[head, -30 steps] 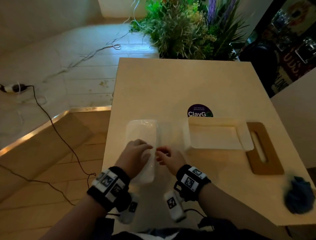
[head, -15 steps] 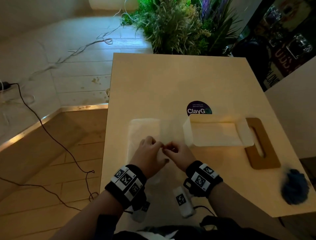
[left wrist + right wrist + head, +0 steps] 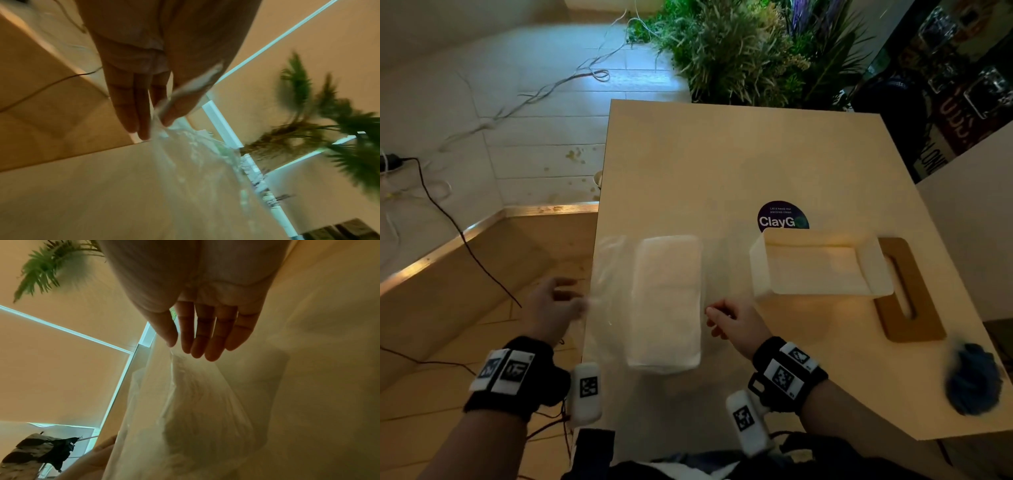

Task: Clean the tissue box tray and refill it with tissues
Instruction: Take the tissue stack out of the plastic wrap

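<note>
Both hands pinch the clear plastic wrapper [image 3: 607, 291] of the tissue pack [image 3: 667, 303] and hold it spread to either side. Left hand [image 3: 551, 308] sits at 9 o'clock of the pack, off the table [image 3: 739, 164] edge, thumb and fingers [image 3: 133, 113] closed on the film. Right hand [image 3: 736, 325] sits at 3 o'clock, thumb and forefinger nipping the film's other edge, remaining fingers [image 3: 211, 340] extended. Pack lies flat near the table's front left, long axis running 12 to 6 o'clock. White tissue box tray [image 3: 818, 267] stands at 2 o'clock of the pack, well apart, opening upward, long axis 9 to 3. Brown slotted lid [image 3: 907, 291] lies partly beneath the tray's right end. Blue cloth [image 3: 972, 380] rests near the front right corner.
</note>
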A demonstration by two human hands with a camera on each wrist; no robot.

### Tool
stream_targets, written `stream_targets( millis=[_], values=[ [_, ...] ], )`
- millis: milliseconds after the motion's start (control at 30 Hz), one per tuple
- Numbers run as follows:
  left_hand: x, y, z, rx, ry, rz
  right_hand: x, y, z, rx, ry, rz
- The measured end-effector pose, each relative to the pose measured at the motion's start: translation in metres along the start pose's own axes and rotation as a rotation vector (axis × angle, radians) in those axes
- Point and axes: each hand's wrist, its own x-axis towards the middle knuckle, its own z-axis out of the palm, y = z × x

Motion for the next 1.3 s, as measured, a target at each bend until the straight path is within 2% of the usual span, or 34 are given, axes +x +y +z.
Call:
stream_targets(
  millis=[67,167,267,367,433,500,567,633,700,767,800,900,933,1067,1233,1300],
  values=[
    [0.011,-0.018,0.009,0.098,-0.004,-0.045,0.002,0.0,0.004,-0.021,0.005,0.028],
    [0.01,-0.029,0.033,0.296,0.004,0.051,0.002,0.0,0.008,-0.065,-0.018,0.039],
    [-0.004,-0.027,0.058,0.501,0.035,0.268,0.001,0.0,0.01,-0.069,-0.018,0.016],
    [-0.017,-0.028,0.071,0.729,-0.079,0.499,-0.001,-0.002,0.009,-0.037,-0.015,-0.005],
    [-0.017,-0.033,0.07,0.84,-0.137,0.576,-0.002,-0.002,0.005,-0.028,0.005,-0.015],
    [-0.011,-0.036,0.063,0.732,-0.192,0.528,-0.002,-0.001,0.0,-0.032,0.021,-0.025],
    [-0.009,-0.034,0.05,0.514,-0.258,0.372,-0.001,-0.001,-0.007,-0.05,0.027,-0.034],
    [-0.012,-0.025,0.035,0.347,-0.238,0.273,-0.001,-0.003,-0.012,-0.048,0.042,-0.045],
    [-0.019,-0.012,0.022,0.232,-0.162,0.256,-0.002,-0.009,-0.015,0.005,0.083,-0.068],
    [-0.029,0.008,0.017,0.107,-0.108,0.308,-0.001,-0.018,-0.014,0.089,0.117,-0.1],
    [-0.034,0.02,0.019,0.042,-0.126,0.334,-0.001,-0.022,-0.012,0.135,0.113,-0.107],
    [-0.044,0.043,0.038,-0.074,-0.342,0.298,0.006,-0.031,-0.002,0.158,0.076,-0.078],
    [-0.042,0.044,0.046,-0.08,-0.35,0.271,0.01,-0.031,0.001,0.106,0.083,-0.066],
    [-0.029,0.036,0.064,0.059,-0.11,0.271,0.02,-0.031,0.007,-0.133,0.147,-0.036],
    [-0.029,0.045,0.073,0.2,-0.145,0.188,0.022,-0.036,0.005,-0.155,0.15,0.025],
    [-0.025,0.048,0.075,0.301,-0.129,0.233,0.022,-0.038,0.006,-0.143,0.146,0.025]
  ],
)
